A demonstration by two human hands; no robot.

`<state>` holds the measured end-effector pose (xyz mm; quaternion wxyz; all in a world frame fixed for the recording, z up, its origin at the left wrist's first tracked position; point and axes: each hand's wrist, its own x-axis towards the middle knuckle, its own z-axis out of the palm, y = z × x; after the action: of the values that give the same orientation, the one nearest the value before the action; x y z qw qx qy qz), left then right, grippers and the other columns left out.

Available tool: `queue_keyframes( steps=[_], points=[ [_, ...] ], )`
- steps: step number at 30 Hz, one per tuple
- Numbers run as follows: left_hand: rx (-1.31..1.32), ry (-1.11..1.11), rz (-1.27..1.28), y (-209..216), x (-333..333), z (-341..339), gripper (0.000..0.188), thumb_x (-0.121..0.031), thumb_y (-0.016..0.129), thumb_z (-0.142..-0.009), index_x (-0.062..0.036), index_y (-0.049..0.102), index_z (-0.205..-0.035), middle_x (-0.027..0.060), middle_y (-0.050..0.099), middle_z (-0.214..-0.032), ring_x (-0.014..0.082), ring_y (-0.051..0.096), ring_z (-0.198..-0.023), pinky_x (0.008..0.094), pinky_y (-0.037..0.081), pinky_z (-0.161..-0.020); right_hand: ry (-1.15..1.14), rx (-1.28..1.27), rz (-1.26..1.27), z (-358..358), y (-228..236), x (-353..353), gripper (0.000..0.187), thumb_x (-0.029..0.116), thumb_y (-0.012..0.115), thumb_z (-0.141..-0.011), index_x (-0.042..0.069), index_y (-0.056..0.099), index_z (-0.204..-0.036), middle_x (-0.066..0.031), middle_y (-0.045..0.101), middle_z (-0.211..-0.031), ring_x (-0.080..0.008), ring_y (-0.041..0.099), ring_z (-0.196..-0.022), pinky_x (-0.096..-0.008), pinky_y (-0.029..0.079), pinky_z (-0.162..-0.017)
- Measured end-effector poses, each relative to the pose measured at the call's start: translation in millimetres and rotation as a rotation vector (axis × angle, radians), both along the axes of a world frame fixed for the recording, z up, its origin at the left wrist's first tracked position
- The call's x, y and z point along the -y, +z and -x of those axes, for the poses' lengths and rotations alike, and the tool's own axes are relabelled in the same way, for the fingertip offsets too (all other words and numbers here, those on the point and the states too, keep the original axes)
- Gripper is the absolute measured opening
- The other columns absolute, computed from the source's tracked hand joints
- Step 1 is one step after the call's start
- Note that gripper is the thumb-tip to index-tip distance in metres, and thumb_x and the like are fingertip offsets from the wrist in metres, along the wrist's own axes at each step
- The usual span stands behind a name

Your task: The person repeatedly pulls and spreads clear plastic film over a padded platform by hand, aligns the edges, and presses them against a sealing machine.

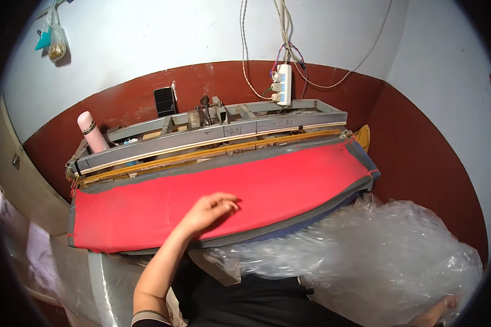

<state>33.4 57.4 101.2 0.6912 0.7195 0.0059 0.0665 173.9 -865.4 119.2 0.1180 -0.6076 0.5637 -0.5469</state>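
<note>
A long red cloth-covered board point(147, 204) with grey padding round its edges lies across the bench in front of me. Just above its near part is my left hand point(210, 211), fingers loosely bent and apart, with nothing in them. A big heap of clear plastic film point(376, 240) spreads from the board's near edge to the far right. At the lower right, my right hand point(442, 309) reaches in among the film. Its fingers are blurred and partly hidden, so whether they grip the film cannot be made out.
Behind the board runs a grey metal frame point(213, 133) with a yellow rail point(218, 150). A pink bottle point(91, 132) stands at its left, and a dark phone point(165, 101) leans against the wall. A white power strip point(283, 84) with cables hangs there. A door point(33, 169) is at left.
</note>
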Motion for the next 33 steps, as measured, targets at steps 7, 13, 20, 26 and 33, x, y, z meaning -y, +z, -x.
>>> queue_keyframes(
  steps=[7, 13, 20, 26, 33],
  points=[
    [0.077, 0.257, 0.125, -19, -73, -34, 0.018, -0.008, 0.047, -0.094, 0.0027, 0.056, -0.106, 0.0086, 0.064, -0.089, 0.0137, 0.060, -0.080, 0.0242, 0.048, -0.075, 0.330, 0.159, 0.571, -107, -39, -81, 0.041, 0.006, 0.050, -0.080, -0.008, 0.049, -0.118, -0.0248, 0.055, -0.114, -0.0372, 0.057, -0.101, -0.0427, 0.046, -0.087],
    [-0.004, 0.471, 0.077, -34, -114, -44, 0.017, -0.008, 0.046, -0.093, 0.0022, 0.057, -0.101, 0.0046, 0.062, -0.077, 0.0074, 0.052, -0.060, 0.0203, 0.043, -0.053, 1.596, 0.053, 0.413, -156, 19, -493, 0.037, 0.010, 0.057, -0.084, 0.001, 0.052, -0.120, -0.0126, 0.053, -0.121, -0.0236, 0.049, -0.114, -0.0335, 0.037, -0.096],
    [-0.031, 0.385, -0.041, -30, -131, -45, 0.016, -0.008, 0.048, -0.092, 0.0007, 0.059, -0.100, 0.0024, 0.060, -0.072, 0.0062, 0.050, -0.058, 0.0205, 0.043, -0.054, 2.186, -0.082, 0.727, -198, 95, -755, 0.016, 0.012, 0.067, -0.074, 0.002, 0.064, -0.086, -0.0135, 0.064, -0.085, -0.0290, 0.062, -0.077, -0.0338, 0.048, -0.069],
    [-0.047, 0.295, -0.010, -31, -139, -50, 0.017, -0.012, 0.052, -0.092, 0.0004, 0.058, -0.102, 0.0017, 0.060, -0.074, 0.0054, 0.051, -0.062, 0.0205, 0.044, -0.057, 2.059, -1.381, 0.799, -278, 96, -896, 0.030, 0.028, 0.075, -0.066, 0.002, 0.068, -0.079, -0.0118, 0.066, -0.073, -0.0192, 0.061, -0.066, -0.0339, 0.048, -0.064],
    [-0.047, 0.314, -0.088, -35, -141, -51, 0.015, -0.010, 0.055, -0.089, -0.0009, 0.059, -0.100, -0.0001, 0.056, -0.065, 0.0048, 0.050, -0.059, 0.0218, 0.043, -0.055, 1.869, -2.082, 0.950, -332, 28, -949, 0.045, 0.032, 0.061, -0.075, 0.001, 0.063, -0.107, -0.0138, 0.066, -0.101, -0.0259, 0.063, -0.089, -0.0368, 0.047, -0.077]
  ],
)
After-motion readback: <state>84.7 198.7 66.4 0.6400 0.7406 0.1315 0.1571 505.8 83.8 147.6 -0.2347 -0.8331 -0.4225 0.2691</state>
